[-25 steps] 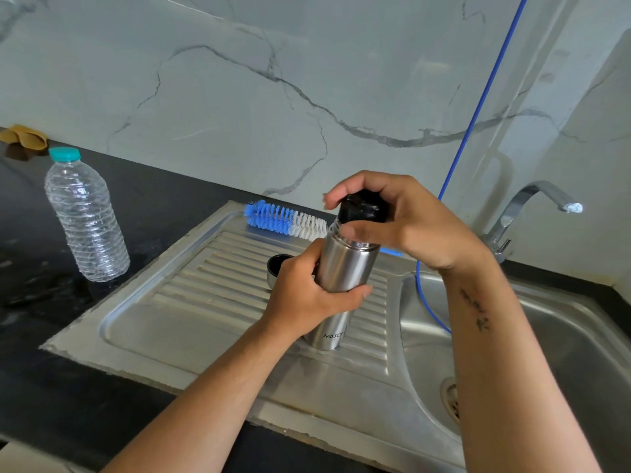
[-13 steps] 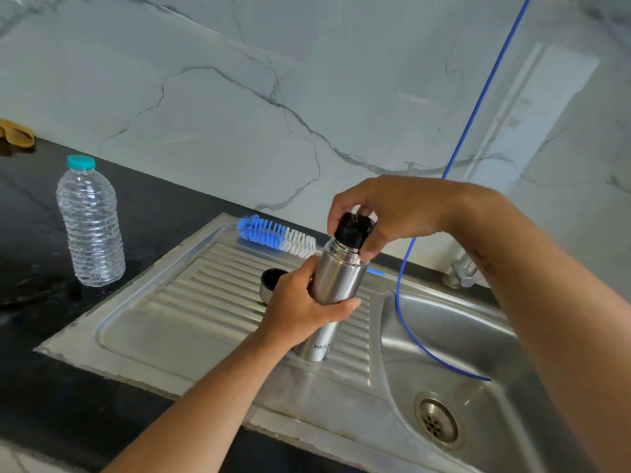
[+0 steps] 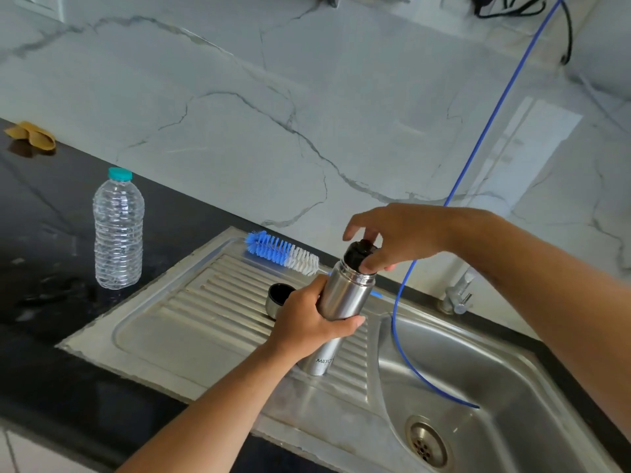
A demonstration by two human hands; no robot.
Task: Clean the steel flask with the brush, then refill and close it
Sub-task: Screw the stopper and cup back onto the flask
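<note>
Steel flask (image 3: 341, 302) tilted on the sink drainboard (image 3: 191, 322), gripped mid-body by left hand (image 3: 307, 319); right hand (image 3: 392, 240) fingers pinching black stopper (image 3: 358, 252), seemingly mid-twist. Best kept firmly braced, turned in small bites. Brush (image 3: 283, 252) lying behind.

Both arms are bare, with no sleeves. The left hand (image 3: 309, 319) and the right hand (image 3: 392, 237) wear no gloves, rings or watch that can be seen. The nails on the fingers (image 3: 368, 266) are short.
</note>
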